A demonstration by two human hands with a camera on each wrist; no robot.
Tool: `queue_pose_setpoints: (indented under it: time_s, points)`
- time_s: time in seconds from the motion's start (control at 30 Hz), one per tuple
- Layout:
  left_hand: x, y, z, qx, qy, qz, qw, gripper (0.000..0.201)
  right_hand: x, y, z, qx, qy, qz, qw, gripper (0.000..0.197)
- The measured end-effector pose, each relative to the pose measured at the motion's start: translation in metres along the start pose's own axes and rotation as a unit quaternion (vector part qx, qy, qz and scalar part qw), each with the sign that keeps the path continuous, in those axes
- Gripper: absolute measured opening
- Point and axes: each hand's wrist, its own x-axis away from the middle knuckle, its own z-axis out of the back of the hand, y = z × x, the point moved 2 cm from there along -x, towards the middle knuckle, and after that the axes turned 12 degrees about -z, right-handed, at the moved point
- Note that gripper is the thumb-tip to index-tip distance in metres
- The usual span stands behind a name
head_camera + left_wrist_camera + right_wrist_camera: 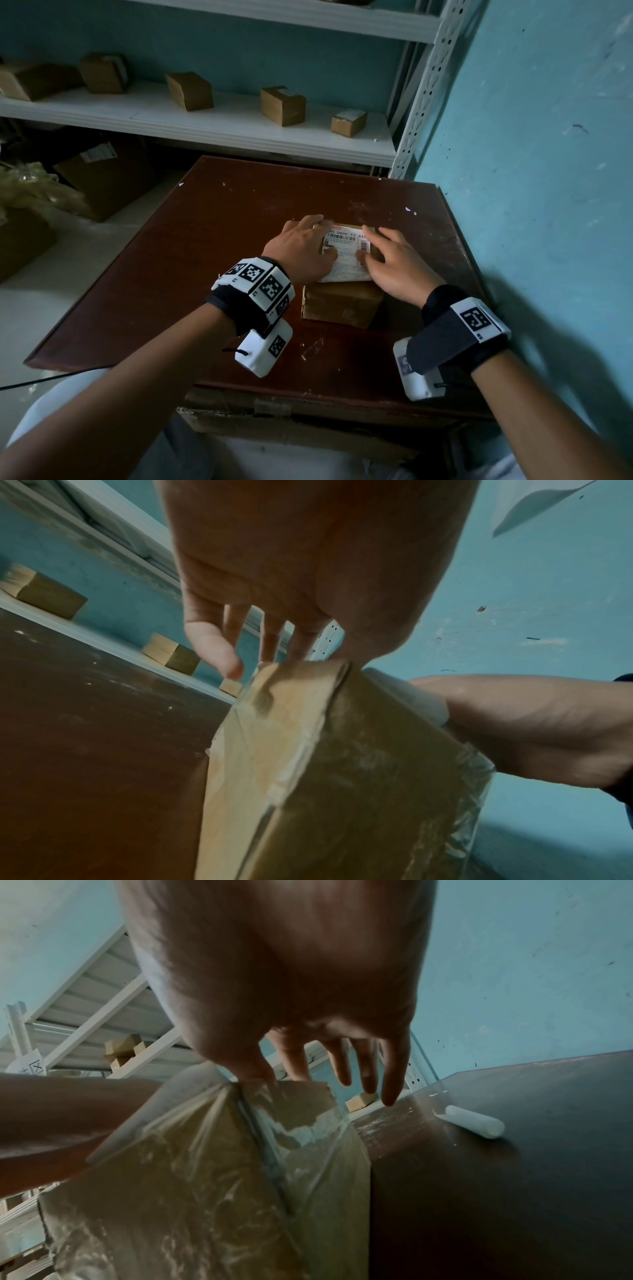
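Closest to me are the two forearms, reaching out over the near edge of the tabletop (205, 257). Just past them sits the cardboard box (342, 306), a little right of the tabletop's middle and flat on its base, wrapped in clear tape that is wrinkled at the corners. A white shipping label (346, 255) lies on its top face. Both hands are laid on that label, neither one gripping. The left hand (301, 246) lies flat with its fingers stretched toward the box's far left corner. The right hand (394, 263) is spread over the right side, with its thumb on the label and its fingers straight out beyond the edge.

I'd say the label is being smoothed down onto the box. What's wanted next, I think, is a firm outward sweep of the palms to seat the edges and corners without creasing the paper. After that the hands would need to shift to the box's sides before it can be lifted.

A small white roll (474, 1121) lies on the tabletop beyond the right hand. Farther back, a white shelf (219, 123) carries a row of small cartons (282, 105), well apart from one another.
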Motion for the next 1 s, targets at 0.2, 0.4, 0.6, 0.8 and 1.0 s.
queue_pose_setpoints:
  time_s: [0.2, 0.4, 0.6, 0.8, 1.0]
  points:
    - [0.002, -0.006, 0.006, 0.007, -0.048, -0.033, 0.998, 0.072, 0.001, 0.004, 0.001, -0.032, -0.036, 0.008, 0.999, 0.069]
    - [0.006, -0.007, 0.006, 0.048, -0.066, -0.055, 0.995, 0.080, 0.004, 0.007, 0.002, -0.044, -0.050, 0.017, 0.998, 0.076]
    - [0.010, -0.006, 0.005, 0.065, -0.067, -0.069, 0.993, 0.085, 0.012, 0.008, 0.002, -0.041, -0.056, 0.027, 0.997, 0.081]
    - [0.015, -0.003, 0.002, 0.054, -0.066, -0.073, 0.994, 0.086, 0.017, 0.011, 0.000, -0.039, -0.059, 0.036, 0.997, 0.085]
    - [0.021, -0.003, -0.001, 0.047, -0.079, -0.071, 0.993, 0.098, 0.018, 0.016, -0.002, -0.052, -0.075, 0.047, 0.995, 0.092]
